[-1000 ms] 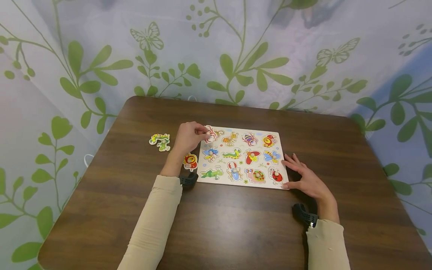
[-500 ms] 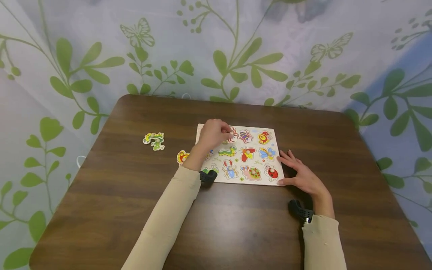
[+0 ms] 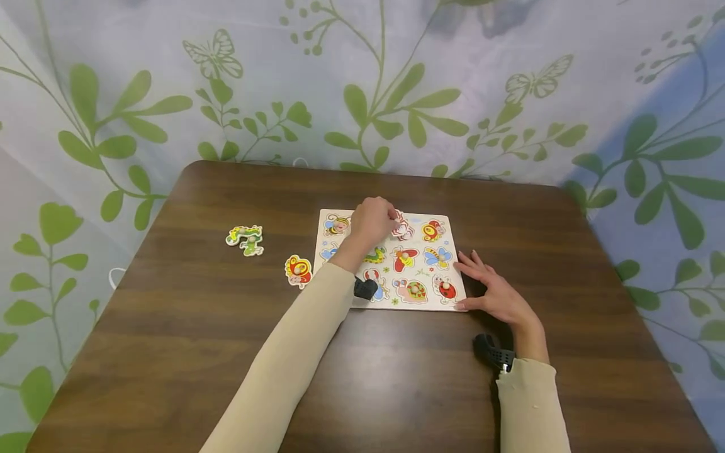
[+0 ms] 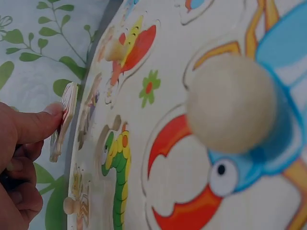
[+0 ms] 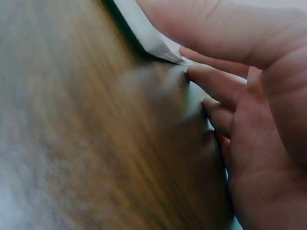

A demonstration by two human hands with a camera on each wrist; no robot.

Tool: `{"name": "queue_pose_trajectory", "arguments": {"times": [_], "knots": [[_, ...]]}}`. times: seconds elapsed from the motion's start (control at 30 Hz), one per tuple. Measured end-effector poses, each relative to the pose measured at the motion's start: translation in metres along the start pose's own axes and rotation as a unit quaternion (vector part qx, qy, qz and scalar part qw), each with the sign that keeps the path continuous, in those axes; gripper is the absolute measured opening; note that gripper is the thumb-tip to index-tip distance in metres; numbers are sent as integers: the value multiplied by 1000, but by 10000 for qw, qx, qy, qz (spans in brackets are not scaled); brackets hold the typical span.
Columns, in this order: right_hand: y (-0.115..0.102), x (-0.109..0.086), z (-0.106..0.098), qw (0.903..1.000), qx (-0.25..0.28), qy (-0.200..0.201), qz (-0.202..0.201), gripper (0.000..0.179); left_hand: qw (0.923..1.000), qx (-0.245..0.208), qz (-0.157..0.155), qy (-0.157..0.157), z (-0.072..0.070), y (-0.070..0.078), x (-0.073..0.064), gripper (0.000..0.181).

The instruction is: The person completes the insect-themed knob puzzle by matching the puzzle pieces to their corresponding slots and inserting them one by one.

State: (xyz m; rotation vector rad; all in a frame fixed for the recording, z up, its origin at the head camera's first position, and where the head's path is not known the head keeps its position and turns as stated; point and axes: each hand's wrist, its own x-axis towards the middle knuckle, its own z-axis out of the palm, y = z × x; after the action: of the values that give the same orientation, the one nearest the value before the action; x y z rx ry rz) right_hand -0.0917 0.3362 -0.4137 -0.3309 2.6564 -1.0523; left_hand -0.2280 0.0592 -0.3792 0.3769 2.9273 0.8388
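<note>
My left hand (image 3: 372, 220) pinches a red-marked piece (image 3: 402, 228) by thumb and fingers, over the far row of the puzzle board (image 4: 168, 69), a grip that seems to leave most of its outline free. My right hand (image 3: 494, 292), spread and clasping nothing, touches the board's right edge (thumb at the near corner), presumably to steady it. The piece is thin, flat and pale-edged, its red lines showing on white
</note>
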Motion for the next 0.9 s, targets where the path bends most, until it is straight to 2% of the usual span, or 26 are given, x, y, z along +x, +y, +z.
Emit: {"name": "queue_pose_trajectory", "arguments": {"times": [0.37, 0.53, 0.9], "knots": [[-6, 1, 4, 9999, 90, -41, 39, 85, 9997, -54, -200, -148, 9, -7, 4, 15], [-6, 4, 5, 10000, 75, -43, 15, 86, 9997, -98, -174, -112, 12, -8, 4, 14], [-6, 2, 3, 9999, 60, -77, 44, 87, 9989, 191, -210, -365, 10, 3, 1, 11]]}}
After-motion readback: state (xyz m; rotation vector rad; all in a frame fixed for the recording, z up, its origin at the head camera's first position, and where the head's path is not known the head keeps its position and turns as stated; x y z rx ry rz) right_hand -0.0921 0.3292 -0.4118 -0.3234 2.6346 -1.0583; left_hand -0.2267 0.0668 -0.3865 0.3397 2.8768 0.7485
